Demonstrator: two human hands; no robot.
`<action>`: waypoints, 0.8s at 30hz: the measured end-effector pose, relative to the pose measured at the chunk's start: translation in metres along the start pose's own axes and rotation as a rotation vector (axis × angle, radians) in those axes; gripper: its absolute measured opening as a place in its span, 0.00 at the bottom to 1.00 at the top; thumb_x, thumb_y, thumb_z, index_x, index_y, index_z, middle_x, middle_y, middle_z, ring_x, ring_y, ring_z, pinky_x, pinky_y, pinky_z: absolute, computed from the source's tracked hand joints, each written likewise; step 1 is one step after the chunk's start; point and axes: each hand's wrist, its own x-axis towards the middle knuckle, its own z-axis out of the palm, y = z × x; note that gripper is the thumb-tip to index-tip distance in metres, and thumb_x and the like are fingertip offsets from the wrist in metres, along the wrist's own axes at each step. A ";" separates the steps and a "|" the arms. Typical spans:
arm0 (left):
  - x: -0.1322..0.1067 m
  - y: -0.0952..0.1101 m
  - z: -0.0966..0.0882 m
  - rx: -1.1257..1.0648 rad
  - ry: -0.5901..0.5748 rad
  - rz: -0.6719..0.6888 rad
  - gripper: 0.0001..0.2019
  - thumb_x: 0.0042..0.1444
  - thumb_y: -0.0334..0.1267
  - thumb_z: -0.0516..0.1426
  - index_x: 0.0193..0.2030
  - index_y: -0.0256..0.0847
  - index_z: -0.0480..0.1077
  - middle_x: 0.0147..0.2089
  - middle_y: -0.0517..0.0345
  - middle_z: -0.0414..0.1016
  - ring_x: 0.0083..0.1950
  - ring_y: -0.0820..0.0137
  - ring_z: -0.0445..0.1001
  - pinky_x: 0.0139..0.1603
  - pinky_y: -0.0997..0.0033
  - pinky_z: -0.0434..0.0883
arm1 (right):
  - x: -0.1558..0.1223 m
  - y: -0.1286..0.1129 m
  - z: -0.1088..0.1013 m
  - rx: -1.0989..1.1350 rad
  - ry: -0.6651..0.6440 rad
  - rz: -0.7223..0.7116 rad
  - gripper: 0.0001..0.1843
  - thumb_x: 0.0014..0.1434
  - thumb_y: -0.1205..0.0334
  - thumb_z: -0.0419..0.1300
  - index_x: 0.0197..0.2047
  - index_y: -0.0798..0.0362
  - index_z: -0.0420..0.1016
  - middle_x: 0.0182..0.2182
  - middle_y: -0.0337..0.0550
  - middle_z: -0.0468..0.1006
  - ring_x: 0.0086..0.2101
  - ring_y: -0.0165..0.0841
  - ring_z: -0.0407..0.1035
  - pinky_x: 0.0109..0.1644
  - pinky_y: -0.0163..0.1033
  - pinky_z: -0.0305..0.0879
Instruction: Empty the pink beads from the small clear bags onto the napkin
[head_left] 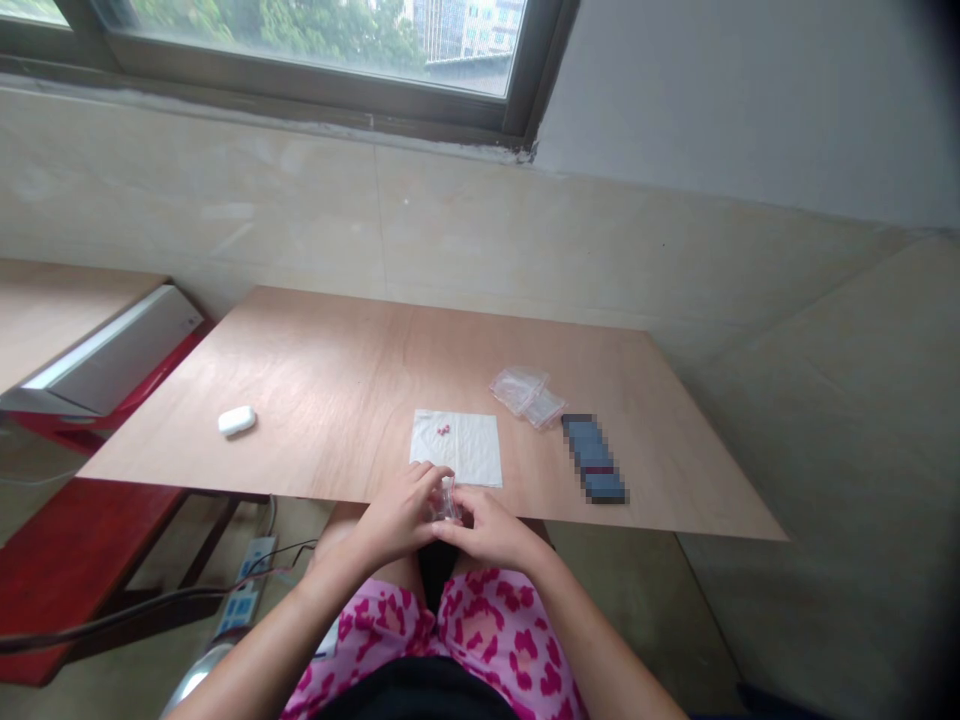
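My left hand [405, 515] and my right hand [487, 525] meet at the near edge of the wooden table [315, 370], fingers pinched together around a small clear plastic bag [446, 500]. Just beyond them lies a white paper napkin [469, 455] with a few tiny pink beads [443, 430] on it. A small pile of clear plastic bags [526, 394] rests further right on the table.
A white oval case [237, 420] lies on the table's left part. A dark flat object [594, 471] lies right of the napkin. A red bench [52, 570], a white box [112, 350] and a power strip [244, 590] are at the left.
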 end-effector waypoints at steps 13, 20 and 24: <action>0.002 -0.001 -0.003 -0.118 0.020 -0.072 0.23 0.58 0.45 0.67 0.58 0.45 0.68 0.50 0.49 0.74 0.50 0.56 0.77 0.51 0.55 0.75 | -0.002 -0.001 -0.002 0.016 -0.010 -0.040 0.07 0.63 0.58 0.65 0.42 0.52 0.78 0.37 0.40 0.78 0.34 0.33 0.69 0.38 0.36 0.66; 0.004 -0.019 -0.013 0.031 0.126 -0.104 0.20 0.59 0.42 0.65 0.56 0.44 0.68 0.50 0.49 0.74 0.52 0.55 0.75 0.53 0.55 0.73 | 0.004 0.016 -0.005 0.065 0.219 -0.025 0.15 0.65 0.58 0.63 0.54 0.51 0.79 0.48 0.47 0.82 0.43 0.37 0.77 0.49 0.41 0.72; 0.004 -0.034 -0.018 0.108 0.193 -0.153 0.20 0.58 0.39 0.64 0.56 0.43 0.68 0.51 0.48 0.74 0.52 0.54 0.75 0.54 0.53 0.72 | 0.010 0.033 -0.013 -0.170 0.489 -0.042 0.12 0.68 0.61 0.57 0.47 0.52 0.81 0.42 0.47 0.83 0.36 0.37 0.76 0.46 0.42 0.71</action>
